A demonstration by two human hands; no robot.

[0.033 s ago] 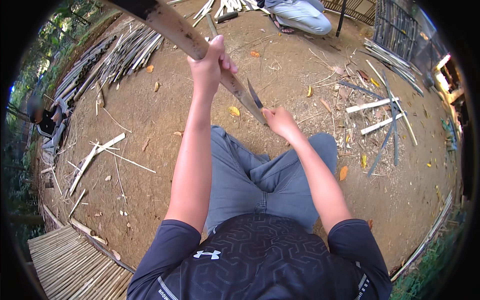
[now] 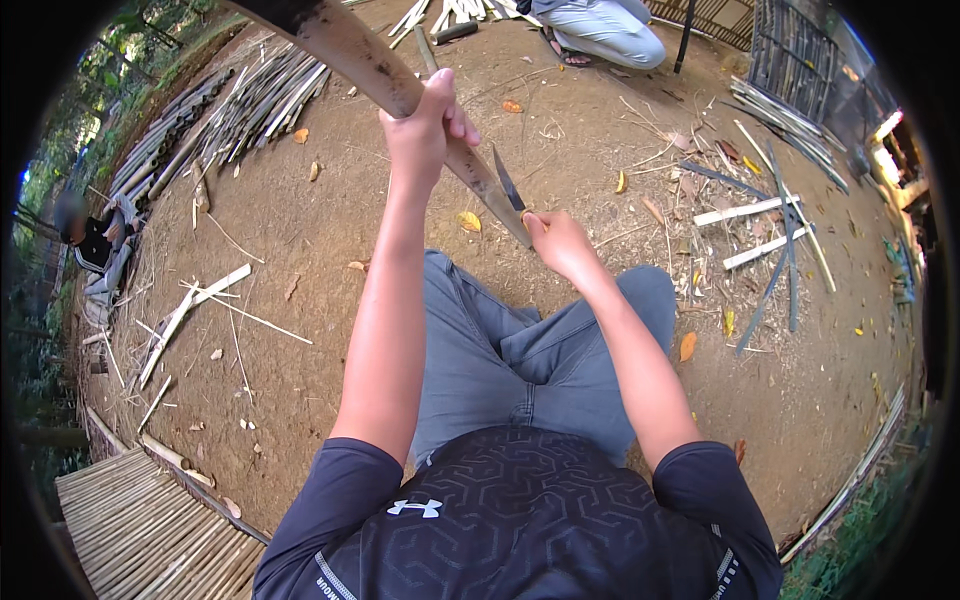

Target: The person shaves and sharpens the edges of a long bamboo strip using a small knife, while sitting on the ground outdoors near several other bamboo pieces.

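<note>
A long piece of bamboo (image 2: 370,68), tan with dark patches, slants from the upper left down toward my knees. My left hand (image 2: 420,125) is closed around its middle, fingers wrapped over the far side. A knife (image 2: 507,182) with a dark, pointed blade is gripped in my right hand (image 2: 560,245). The blade points up and away, close beside the bamboo's lower end; whether its edge touches the bamboo I cannot tell. Most of the knife's handle is hidden by my fingers. Below both hands lie my bent legs in grey trousers (image 2: 475,350).
Split bamboo strips (image 2: 765,210) lie crossed at the right, near scattered shavings. More strips (image 2: 185,315) rest on the dirt at left. A pile of bamboo poles (image 2: 240,115) stands farther back. One person (image 2: 600,30) crouches at the top; another person (image 2: 100,240) sits at far left.
</note>
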